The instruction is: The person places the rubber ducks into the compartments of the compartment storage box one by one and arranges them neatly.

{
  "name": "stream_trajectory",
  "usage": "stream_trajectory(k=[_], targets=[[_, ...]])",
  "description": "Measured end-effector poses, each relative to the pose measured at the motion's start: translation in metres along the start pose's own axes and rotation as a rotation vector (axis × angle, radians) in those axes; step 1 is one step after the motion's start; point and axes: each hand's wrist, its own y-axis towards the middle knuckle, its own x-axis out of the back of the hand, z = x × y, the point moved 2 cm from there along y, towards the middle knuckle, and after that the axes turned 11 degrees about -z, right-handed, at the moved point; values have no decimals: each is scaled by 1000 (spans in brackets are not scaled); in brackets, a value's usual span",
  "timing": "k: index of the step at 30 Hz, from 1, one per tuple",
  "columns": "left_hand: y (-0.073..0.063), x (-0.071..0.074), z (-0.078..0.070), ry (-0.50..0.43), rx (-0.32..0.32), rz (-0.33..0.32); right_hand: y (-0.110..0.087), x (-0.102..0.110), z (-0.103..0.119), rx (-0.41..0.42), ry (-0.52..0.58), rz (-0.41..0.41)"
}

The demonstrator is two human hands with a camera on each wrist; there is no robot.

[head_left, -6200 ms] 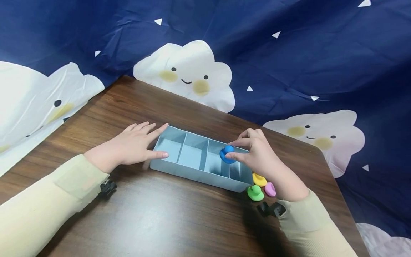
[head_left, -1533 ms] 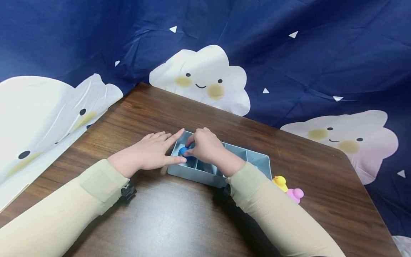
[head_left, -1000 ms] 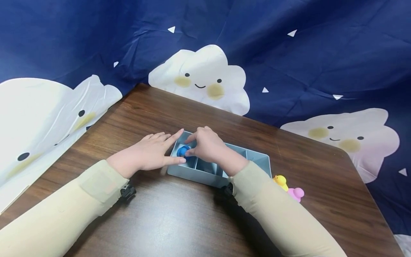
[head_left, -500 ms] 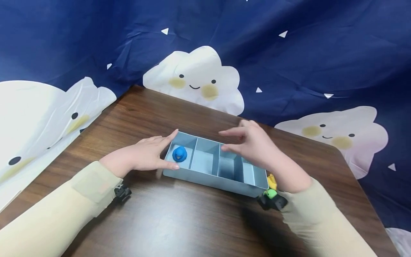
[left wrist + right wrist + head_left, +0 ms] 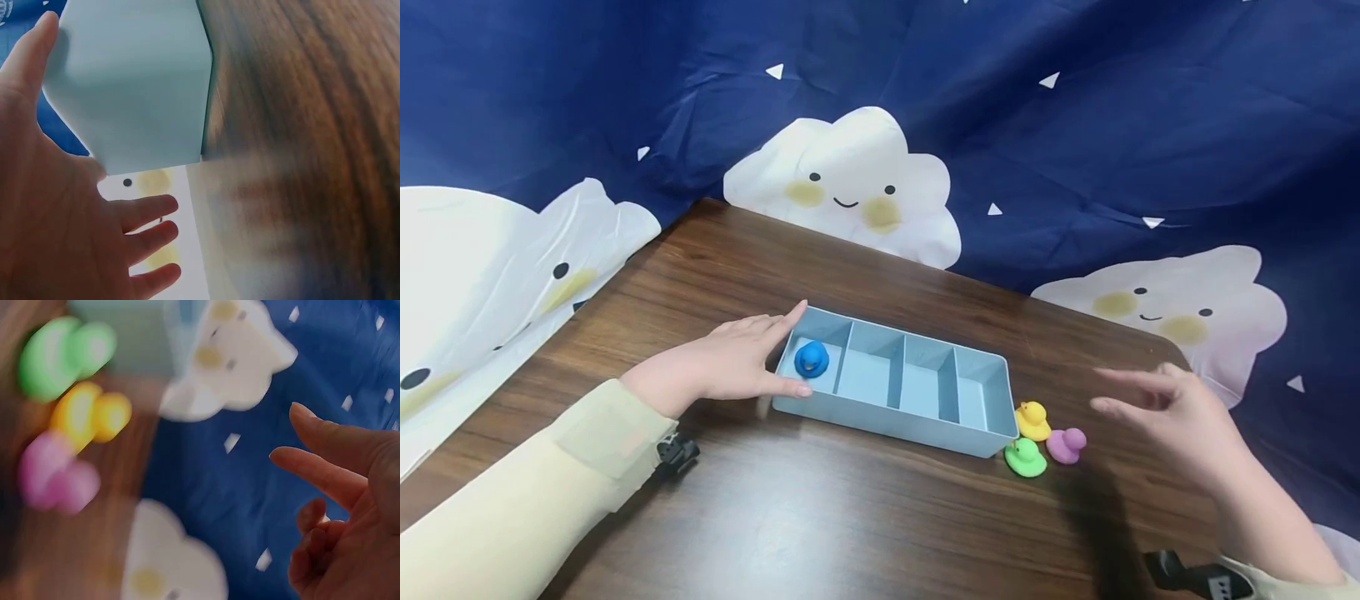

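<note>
A blue rubber duck (image 5: pixel 811 359) sits in the leftmost compartment of a pale blue divided box (image 5: pixel 887 422). My left hand (image 5: pixel 730 363) rests against the box's left end, thumb and index finger spread along its corners; the left wrist view shows the end wall (image 5: pixel 134 94) close to the palm. To the right, my right hand (image 5: pixel 1187 425) is in the air with nothing in it, thumb and index finger apart. Between that hand and the box lie a yellow duck (image 5: pixel 1033 421), a green duck (image 5: pixel 1026 458) and a pink duck (image 5: pixel 1065 446).
The box's other three compartments hold nothing. Everything stands on a dark wooden table (image 5: pixel 760 500). Behind the table's far edge hangs a navy curtain (image 5: pixel 1000 125) with white clouds. Small black cameras (image 5: pixel 677 452) sit at both wrists.
The right hand let go of the blue duck in the leftmost compartment, then moved right past the box and the other ducks. The left hand stays at the box's left end.
</note>
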Motion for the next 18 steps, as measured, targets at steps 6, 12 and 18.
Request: stream_trajectory(k=[6, 12, 18], targets=[[0, 1, -1, -15, 6, 0, -31, -7, -51, -177, -65, 84], [0, 1, -2, -30, 12, -1, -40, -24, -67, -220, -47, 119], [-2, 1, -1, -35, 18, -7, -35, -39, -67, -251, -31, 173]])
